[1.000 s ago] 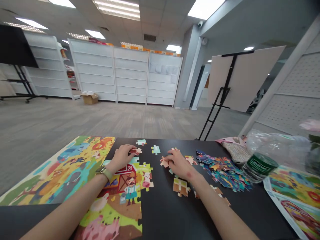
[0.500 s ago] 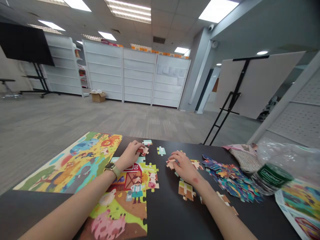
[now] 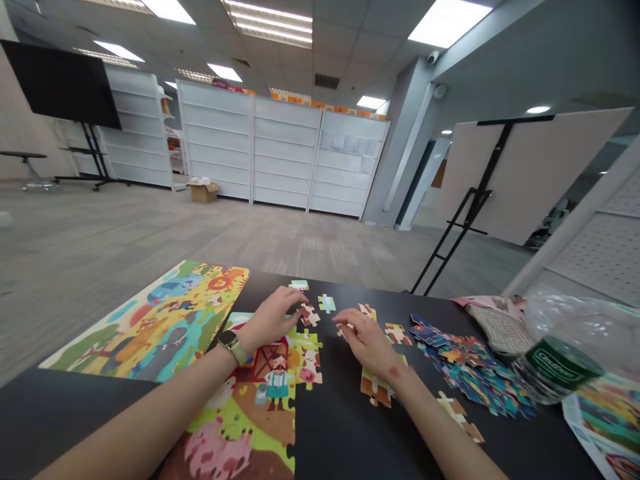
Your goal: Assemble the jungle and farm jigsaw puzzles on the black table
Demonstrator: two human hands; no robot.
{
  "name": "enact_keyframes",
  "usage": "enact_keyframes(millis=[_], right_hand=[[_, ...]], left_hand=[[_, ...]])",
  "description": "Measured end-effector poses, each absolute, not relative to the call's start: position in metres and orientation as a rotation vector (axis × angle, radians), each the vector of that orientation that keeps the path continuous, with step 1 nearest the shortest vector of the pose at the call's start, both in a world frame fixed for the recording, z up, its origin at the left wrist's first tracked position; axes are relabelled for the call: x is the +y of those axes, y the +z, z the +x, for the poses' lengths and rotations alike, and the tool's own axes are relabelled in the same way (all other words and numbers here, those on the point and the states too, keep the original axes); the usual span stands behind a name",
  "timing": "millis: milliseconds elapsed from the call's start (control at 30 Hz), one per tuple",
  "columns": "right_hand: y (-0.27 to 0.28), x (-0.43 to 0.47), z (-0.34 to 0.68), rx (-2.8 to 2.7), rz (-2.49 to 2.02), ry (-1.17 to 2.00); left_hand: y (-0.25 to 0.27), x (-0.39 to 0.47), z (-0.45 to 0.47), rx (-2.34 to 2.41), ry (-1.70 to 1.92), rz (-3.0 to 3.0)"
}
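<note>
A partly joined farm jigsaw puzzle (image 3: 270,427) lies on the black table, showing a barn, a farmer and a pink pig. Over its upper edge, my left hand (image 3: 270,317), wearing a watch, pinches a brown and white puzzle piece (image 3: 310,315) between thumb and fingertips. My right hand (image 3: 367,340) is closed, palm down, on another puzzle piece (image 3: 344,332), mostly hidden under the fingers. Beside that hand lie a cow-patterned piece (image 3: 397,334) and a brown and green piece (image 3: 376,390). Two pale blue pieces, one of them here (image 3: 327,303), rest near the far edge.
On the left lies a colourful animal picture sheet (image 3: 165,320). To the right are a heap of dark blue puzzle pieces (image 3: 470,360), a patterned pouch (image 3: 493,323), a clear bottle with a green label (image 3: 557,367) and a printed sheet (image 3: 610,413).
My left hand has moved right with its piece, nearer the right hand. My right hand stays almost in place over its piece. The view has shifted slightly.
</note>
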State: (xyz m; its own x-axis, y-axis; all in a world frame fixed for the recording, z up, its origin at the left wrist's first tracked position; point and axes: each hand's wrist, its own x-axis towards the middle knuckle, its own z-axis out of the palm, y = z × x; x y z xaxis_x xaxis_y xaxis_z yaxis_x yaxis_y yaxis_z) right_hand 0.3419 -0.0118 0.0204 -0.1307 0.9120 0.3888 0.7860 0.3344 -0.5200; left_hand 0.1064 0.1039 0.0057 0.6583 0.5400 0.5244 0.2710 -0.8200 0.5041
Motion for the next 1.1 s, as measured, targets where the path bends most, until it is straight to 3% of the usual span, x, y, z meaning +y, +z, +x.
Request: enact_keyframes(millis=[233,400,633,767,900,1100], right_hand=[[0.020,-0.013,0.341,-1.948,-1.519,0.270],[0.019,-0.014,0.339,-1.962,-1.535,0.276],[0.022,-0.015,0.339,-1.906,-1.535,0.296],[0.027,-0.016,0.335,-1.761,-1.488,0.453],[0.027,-0.018,0.330,-1.639,-1.372,0.694],[0.023,-0.019,0.336,-1.673,-1.520,0.969]], left_hand=[[-0.003,0.101,0.117,0.900,0.644,2.633],[0.001,0.105,0.135,0.970,0.649,2.428],[0.000,0.103,0.142,0.548,0.948,2.149],[0.012,0.087,0.142,0.368,0.960,1.952],[0.017,0.069,0.140,0.346,0.748,1.861],[0.013,0.073,0.128,0.331,0.721,2.437]])
